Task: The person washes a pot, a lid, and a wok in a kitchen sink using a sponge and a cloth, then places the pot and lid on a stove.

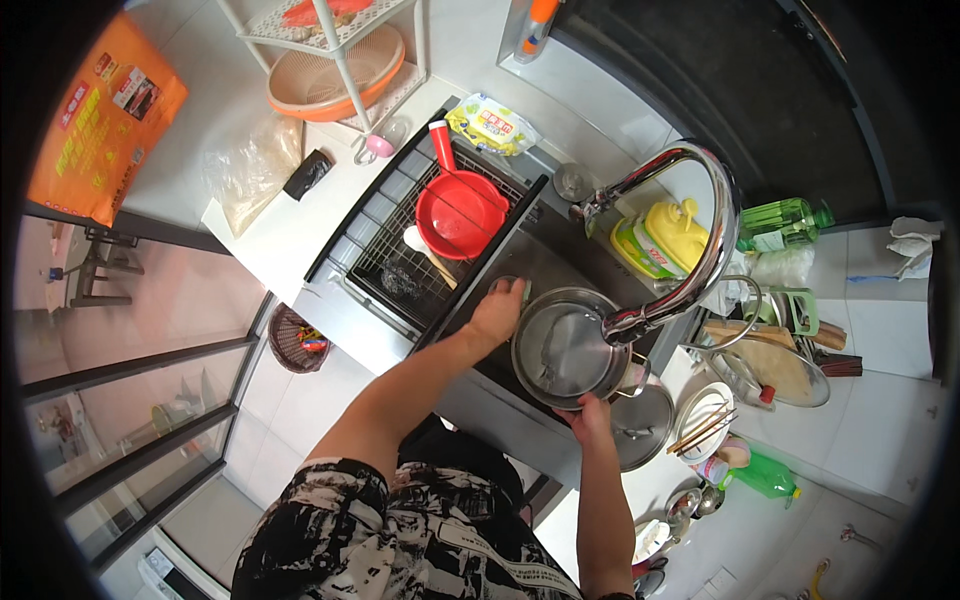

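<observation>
A stainless steel pot (551, 375) with shallow clear liquid in it sits over the dark sink (480, 300), below the spout of a chrome faucet (724, 199). My right hand (589, 418) grips the pot's near rim, beside its wire loop handle (639, 379). To the left of the pot, my left hand (501, 311) reaches into the sink with bent fingers. A small pale edge shows at its fingertips, but whether it holds something is unclear. A round metal lid (643, 431) lies right of the pot, partly covered by it.
A red dipper (461, 214) and a white spoon (421, 244) rest in the wire drainer (367, 277) at left. Behind the sink stands a yellow detergent jug (660, 240). On the right counter are a plate with chopsticks (701, 427), a glass lid (784, 371) and a green bottle (765, 474).
</observation>
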Demonstrator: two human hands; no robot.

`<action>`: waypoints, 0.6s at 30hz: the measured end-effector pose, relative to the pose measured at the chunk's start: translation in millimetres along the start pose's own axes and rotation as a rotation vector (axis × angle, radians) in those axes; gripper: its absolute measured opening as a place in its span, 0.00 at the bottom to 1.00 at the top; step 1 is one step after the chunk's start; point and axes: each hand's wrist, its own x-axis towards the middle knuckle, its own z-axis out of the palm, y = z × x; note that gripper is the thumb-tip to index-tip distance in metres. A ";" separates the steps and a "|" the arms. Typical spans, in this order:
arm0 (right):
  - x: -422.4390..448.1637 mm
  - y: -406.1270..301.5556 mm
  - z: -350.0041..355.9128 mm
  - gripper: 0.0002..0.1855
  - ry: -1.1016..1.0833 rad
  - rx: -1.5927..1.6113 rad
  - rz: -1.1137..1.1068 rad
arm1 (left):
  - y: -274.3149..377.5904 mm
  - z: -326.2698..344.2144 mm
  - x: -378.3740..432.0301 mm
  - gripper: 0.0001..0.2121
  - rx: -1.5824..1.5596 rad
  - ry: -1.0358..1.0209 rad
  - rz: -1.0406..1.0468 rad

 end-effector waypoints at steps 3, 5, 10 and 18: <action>12.6 4.8 5.5 0.27 -0.032 -0.012 -0.016 | 0.7 3.5 -17.0 0.20 0.051 0.393 0.287; 16.4 9.3 14.3 0.26 -0.037 -0.027 -0.037 | 2.7 4.2 -24.8 0.17 -0.015 0.456 0.333; 33.1 15.3 27.7 0.24 -0.063 -0.022 -0.073 | 1.5 -0.5 -38.3 0.17 -0.093 0.477 0.225; 73.3 32.4 30.0 0.21 -0.013 -0.063 0.049 | -11.1 6.6 -62.3 0.13 -0.287 0.264 0.079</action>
